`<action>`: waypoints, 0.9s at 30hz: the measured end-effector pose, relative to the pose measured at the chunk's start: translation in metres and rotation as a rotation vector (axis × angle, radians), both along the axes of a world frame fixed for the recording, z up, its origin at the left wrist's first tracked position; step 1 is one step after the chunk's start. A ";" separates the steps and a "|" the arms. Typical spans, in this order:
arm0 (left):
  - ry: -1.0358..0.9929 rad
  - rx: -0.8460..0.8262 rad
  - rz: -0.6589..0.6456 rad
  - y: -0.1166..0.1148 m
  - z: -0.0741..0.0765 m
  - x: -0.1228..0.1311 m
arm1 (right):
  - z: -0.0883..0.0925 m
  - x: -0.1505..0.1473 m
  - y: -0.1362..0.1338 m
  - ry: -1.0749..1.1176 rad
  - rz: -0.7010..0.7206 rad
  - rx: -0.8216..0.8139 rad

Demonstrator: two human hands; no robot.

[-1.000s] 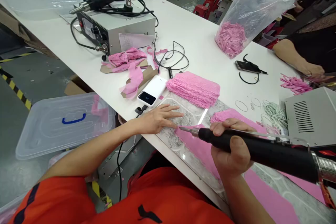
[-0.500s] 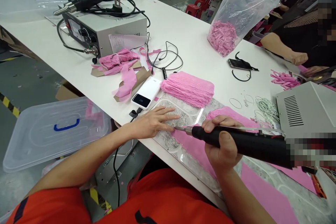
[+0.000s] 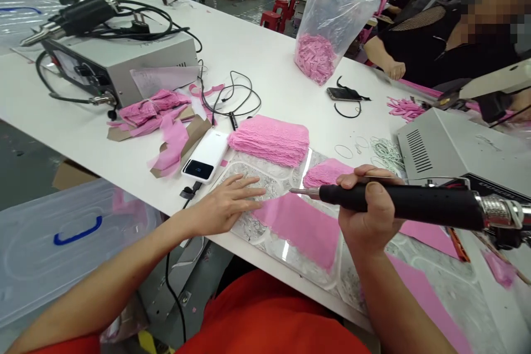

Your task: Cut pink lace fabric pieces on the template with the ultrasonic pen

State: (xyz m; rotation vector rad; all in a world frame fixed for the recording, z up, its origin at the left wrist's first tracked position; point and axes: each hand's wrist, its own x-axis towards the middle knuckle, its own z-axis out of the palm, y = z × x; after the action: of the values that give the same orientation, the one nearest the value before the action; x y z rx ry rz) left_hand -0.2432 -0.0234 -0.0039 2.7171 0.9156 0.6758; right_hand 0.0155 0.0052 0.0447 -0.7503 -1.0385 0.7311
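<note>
Pink sheet (image 3: pixel 302 227) is lying flat on the near side, apparently unfinished. Left hand (image 3: pixel 224 206) is resting spread at its left corner, gripping nothing. Beyond, a pink stack (image 3: pixel 269 141) is sitting, presumably completed pieces. Right hand (image 3: pixel 370 224) is gripping a black tool (image 3: pixel 431 206); tip contact is not showing clearly.

we count two black handheld tools (image 3: pixel 431 207), at right and upper left; two gray boxes (image 3: pixel 128 48), likewise; two pink stacks (image 3: pixel 269 141) around the middle; at least two flat pink pieces (image 3: pixel 301 229) lower down; one white power bank (image 3: pixel 209 149), one phone (image 3: pixel 340 94) and, upper middle, one clear bag (image 3: pixel 327 8).
</note>
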 end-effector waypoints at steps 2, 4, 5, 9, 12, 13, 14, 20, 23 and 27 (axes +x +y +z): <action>0.014 0.013 -0.016 -0.002 0.002 0.013 | -0.001 0.010 0.003 0.011 -0.047 -0.004; 0.038 0.038 -0.030 -0.004 0.000 0.029 | -0.003 0.016 0.005 0.023 -0.072 -0.003; 0.051 0.052 -0.030 -0.004 -0.001 0.036 | -0.005 0.017 0.005 0.024 -0.075 0.002; 0.078 0.102 0.018 -0.003 -0.012 0.055 | -0.010 0.014 0.005 -0.003 -0.045 0.018; 0.083 0.106 0.051 -0.002 -0.018 0.057 | -0.012 0.012 0.004 -0.011 -0.023 0.008; 0.086 0.105 0.055 -0.002 -0.018 0.057 | -0.013 0.011 0.004 -0.007 -0.021 0.001; 0.089 0.103 0.056 -0.002 -0.019 0.056 | -0.013 0.011 0.004 -0.002 -0.022 -0.005; 0.127 0.079 0.041 -0.003 -0.016 0.055 | -0.013 0.010 0.005 0.013 -0.008 -0.014; 0.135 0.070 0.039 -0.002 -0.016 0.055 | -0.014 0.009 0.005 0.004 -0.014 -0.001; 0.138 0.058 0.041 -0.002 -0.015 0.055 | -0.014 0.008 0.004 0.013 -0.004 -0.013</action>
State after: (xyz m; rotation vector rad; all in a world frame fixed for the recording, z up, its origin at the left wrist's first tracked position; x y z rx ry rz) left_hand -0.1883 -0.0257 -0.0185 2.8328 0.9995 0.5359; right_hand 0.0238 0.0096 0.0305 -0.7581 -1.0206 0.7389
